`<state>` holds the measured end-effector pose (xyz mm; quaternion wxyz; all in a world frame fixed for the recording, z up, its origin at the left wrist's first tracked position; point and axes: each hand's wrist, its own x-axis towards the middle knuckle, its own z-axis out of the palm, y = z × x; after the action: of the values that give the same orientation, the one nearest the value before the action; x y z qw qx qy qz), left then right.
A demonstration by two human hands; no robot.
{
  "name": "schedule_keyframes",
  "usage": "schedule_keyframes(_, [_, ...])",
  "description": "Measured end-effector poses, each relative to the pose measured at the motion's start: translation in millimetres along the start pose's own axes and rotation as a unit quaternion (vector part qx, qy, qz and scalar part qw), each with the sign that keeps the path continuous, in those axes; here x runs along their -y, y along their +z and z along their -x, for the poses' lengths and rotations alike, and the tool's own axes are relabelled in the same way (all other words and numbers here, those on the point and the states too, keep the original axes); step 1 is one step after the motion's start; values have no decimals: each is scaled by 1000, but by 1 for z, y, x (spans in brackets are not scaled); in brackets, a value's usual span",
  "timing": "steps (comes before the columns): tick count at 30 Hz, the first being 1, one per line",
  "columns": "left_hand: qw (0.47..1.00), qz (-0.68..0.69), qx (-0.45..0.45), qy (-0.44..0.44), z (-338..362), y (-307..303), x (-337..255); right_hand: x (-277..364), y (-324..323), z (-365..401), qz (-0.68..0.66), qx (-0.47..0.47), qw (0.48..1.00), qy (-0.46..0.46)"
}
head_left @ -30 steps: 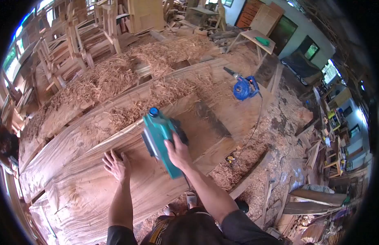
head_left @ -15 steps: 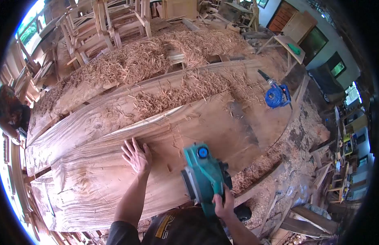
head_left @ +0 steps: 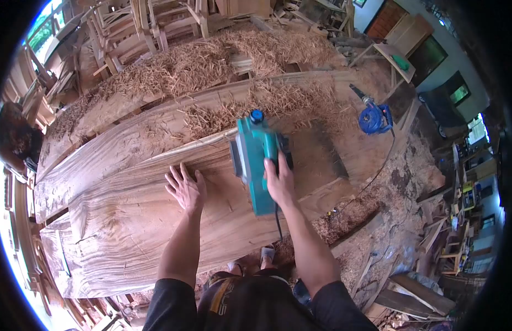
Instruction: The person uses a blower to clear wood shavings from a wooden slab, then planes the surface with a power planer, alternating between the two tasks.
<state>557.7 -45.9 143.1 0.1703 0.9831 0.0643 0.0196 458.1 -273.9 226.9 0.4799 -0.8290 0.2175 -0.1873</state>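
Gripped by its handle in my right hand (head_left: 279, 179), a green electric planer (head_left: 257, 160) with a blue front knob lies over a wide wooden slab (head_left: 140, 231). A dark power cord trails from its rear end, towards my feet. To its left, my left hand (head_left: 186, 188) rests flat on the slab with its fingers spread, holding nothing. The slab shows wavy dark grain around my left hand. Curled wood shavings (head_left: 256, 107) cover the boards beyond the planer.
A blue blower (head_left: 374, 118) sits at the right on the far boards. Wooden chair frames (head_left: 145, 33) are stacked at the back left. Another person (head_left: 16, 135) is at the far left edge. Offcuts (head_left: 416, 298) lie on the shavings-strewn ground at the lower right.
My right hand has pushed the planer forward, away from my body, towards the slab's far edge. My left hand stays in nearly the same place.
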Motion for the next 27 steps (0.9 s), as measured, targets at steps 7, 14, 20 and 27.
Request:
schedule_keyframes(7, [1000, 3, 5, 2, -2, 4, 2, -16, -79, 216, 5, 35, 995, 93])
schedule_keyframes(14, [999, -29, 28, 7, -1, 6, 2, -17, -85, 238, 19, 28, 999, 37])
schedule_keyframes(20, [999, -33, 31, 5, -2, 6, 0, -5, -29, 112, -29, 19, 999, 0])
schedule_keyframes(27, [999, -30, 13, 17, -2, 6, 3, 29, 6, -18, -68, 65, 996, 11])
